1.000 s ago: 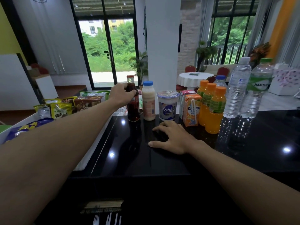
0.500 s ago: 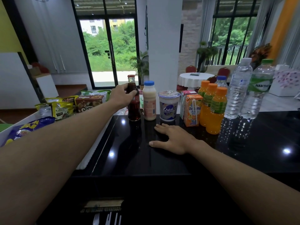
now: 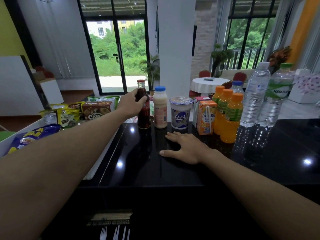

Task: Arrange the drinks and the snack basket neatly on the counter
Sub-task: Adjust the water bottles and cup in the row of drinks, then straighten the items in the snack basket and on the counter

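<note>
Glossy black counter runs across the room in front of tall glass doors and a white pillar, with the drinks lined along its far edge. Taking the sealed cup printed "Quick" as the marker: just left of it stands a creamy bottle with a blue cap, and left again a dark cola bottle with a red cap. The person's left hand is wrapped around that cola bottle at its neck and shoulder, fingers curled onto the glass, the bottle upright on the counter. Right of the cup sit two cartons; the orange juice box reads "Dutch Mill" in part, with a straw on its face. Beyond come three orange juice bottles, then clear water bottles; the green-labelled one shows "NAMTHIP", cut off. The right hand lies flat and empty on the counter in front of the cup, fingers spread. Far left of the cup, a white snack basket holds packets, including a brown box marked "Collon". Other packet text is too small to read.
</note>
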Motion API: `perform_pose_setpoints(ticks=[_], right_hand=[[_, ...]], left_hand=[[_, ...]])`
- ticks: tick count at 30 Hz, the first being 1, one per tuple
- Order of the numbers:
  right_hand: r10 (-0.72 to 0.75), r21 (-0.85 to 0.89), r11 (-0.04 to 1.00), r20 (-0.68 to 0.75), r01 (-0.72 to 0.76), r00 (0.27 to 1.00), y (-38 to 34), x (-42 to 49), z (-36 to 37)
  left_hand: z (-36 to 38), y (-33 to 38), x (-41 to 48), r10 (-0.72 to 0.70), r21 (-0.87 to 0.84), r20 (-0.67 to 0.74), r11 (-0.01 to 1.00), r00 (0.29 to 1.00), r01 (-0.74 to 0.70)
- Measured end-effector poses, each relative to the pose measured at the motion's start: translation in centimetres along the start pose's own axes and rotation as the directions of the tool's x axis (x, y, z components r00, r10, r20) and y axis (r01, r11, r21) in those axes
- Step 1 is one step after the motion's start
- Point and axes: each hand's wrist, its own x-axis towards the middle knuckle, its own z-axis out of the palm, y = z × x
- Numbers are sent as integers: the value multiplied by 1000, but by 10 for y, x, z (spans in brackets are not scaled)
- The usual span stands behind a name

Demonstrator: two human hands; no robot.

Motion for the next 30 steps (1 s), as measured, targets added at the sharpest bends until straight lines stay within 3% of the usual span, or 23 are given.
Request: perform_pose_setpoints(ticks=[5,8,18,22,30], right_hand=[[3,13,1000,-8,-3,1000,-2,0,-2],[5,30,1000,-14,-5,1000,-2,-3,-2],[19,27,999,-10,-19,1000,-10,-7,-10],[45,71,997,-83,-40,996,-19,-9,-22],[3,134,991,-162,19,987,-40,-21,-42]], left_hand=[[-1,1,0,-21,97,93,995,995,12],[0,4,-9,-32,50,160,998,987,25],[-12,-2,-67,57,264,163,959,985,-99],[-27,8,-95,105,389,161,907,981,-161],[-68,27,-141,210,439,146,862,967,-254]])
